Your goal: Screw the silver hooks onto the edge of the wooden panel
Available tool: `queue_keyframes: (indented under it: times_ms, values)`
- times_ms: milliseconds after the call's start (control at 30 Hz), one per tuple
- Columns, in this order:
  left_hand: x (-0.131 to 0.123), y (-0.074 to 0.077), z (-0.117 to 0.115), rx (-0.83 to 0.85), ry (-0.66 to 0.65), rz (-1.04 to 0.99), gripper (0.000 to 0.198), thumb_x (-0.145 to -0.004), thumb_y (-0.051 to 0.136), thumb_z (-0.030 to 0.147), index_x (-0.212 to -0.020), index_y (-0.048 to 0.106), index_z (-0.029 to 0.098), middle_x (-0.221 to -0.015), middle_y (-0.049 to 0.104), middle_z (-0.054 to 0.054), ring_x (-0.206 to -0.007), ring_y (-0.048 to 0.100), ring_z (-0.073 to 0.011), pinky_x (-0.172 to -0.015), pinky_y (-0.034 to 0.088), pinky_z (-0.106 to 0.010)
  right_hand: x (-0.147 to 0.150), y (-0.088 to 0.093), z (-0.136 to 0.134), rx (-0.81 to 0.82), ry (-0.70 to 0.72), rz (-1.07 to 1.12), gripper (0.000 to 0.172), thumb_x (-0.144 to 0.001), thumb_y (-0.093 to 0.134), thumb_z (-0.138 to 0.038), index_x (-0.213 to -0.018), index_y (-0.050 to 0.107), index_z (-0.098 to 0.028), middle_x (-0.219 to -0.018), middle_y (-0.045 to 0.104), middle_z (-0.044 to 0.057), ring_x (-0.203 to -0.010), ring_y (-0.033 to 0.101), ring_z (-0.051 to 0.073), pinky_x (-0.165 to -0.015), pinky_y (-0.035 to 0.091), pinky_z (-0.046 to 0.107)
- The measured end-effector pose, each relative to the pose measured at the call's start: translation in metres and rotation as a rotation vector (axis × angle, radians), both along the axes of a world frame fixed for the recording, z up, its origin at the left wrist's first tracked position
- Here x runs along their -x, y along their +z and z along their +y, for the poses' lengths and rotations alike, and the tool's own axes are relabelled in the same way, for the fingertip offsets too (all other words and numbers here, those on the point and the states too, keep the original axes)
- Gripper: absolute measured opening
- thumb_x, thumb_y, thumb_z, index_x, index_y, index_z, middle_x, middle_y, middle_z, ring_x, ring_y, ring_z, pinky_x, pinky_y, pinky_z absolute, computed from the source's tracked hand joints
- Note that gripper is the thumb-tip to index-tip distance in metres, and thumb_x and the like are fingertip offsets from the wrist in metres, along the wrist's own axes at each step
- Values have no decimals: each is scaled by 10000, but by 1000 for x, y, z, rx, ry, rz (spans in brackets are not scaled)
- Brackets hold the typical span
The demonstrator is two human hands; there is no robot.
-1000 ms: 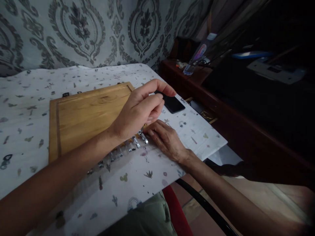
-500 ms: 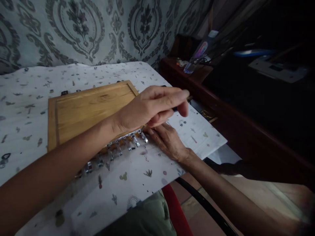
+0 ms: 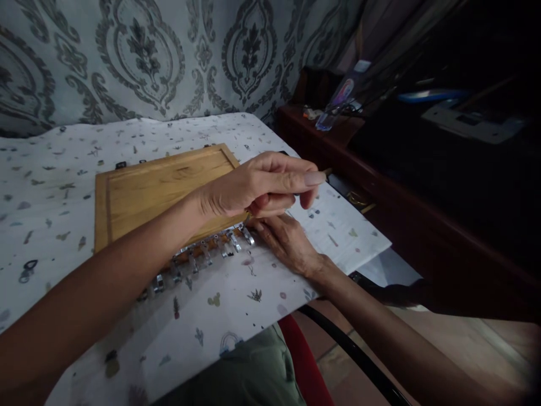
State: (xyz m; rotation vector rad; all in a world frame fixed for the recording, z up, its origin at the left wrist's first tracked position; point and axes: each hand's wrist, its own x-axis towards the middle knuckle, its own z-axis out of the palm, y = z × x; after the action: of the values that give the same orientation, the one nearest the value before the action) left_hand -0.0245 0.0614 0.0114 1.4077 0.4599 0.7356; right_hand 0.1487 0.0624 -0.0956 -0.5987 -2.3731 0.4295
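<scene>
A framed wooden panel (image 3: 164, 189) lies on the patterned white tablecloth, with several shiny metal clips (image 3: 234, 242) along its near edge. My left hand (image 3: 273, 183) is raised over the panel's right end. Its fingers are curled and the thumb lies along them; a thin dark tip pokes out past the thumb, but what it belongs to is hidden. Below it, my right hand (image 3: 287, 242) rests at the panel's near right corner, beside the last clip. Its fingers are pressed together, and the left hand partly covers them, so what they hold cannot be made out.
A clear bottle (image 3: 342, 96) stands on a dark red wooden surface (image 3: 313, 138) at the right, with cables near it. A blue object (image 3: 433, 95) lies farther right. The tablecloth's (image 3: 253, 316) near edge hangs above my lap, and a patterned curtain (image 3: 146, 62) closes off the back.
The view has shifted slightly. My left thumb has straightened a little, and the thin dark tip past it shows more. The right hand stays at the panel's corner.
</scene>
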Motion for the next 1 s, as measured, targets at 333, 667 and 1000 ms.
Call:
queue_keyframes:
  times_ms: [333, 667, 1000]
  values:
    - [-2, 6, -13, -133, 391, -114, 424, -1019, 561, 366, -647, 556, 165, -407, 274, 90, -345, 218, -35, -401, 156, -218, -1, 4, -1, 48, 3, -19, 286, -1101, 380, -318, -930, 582, -210, -868, 591, 58, -777, 594, 192, -714, 529, 336]
    - [-1, -9, -7, -123, 486, -119, 432, -966, 630, 472, -668, 539, 172, -410, 294, 115, -351, 204, -26, -385, 170, -204, -1, 5, -1, 36, 8, 4, 286, -1104, 375, -315, -934, 581, -216, -854, 597, 53, -791, 601, 195, -728, 545, 355]
    - [-2, -7, -10, -97, 466, -126, 410, -966, 633, 433, -663, 546, 170, -411, 306, 108, -350, 226, -26, -388, 182, -199, 1, 4, -2, 56, 10, -4, 291, -1105, 372, -320, -936, 581, -206, -871, 613, 72, -819, 614, 202, -751, 553, 366]
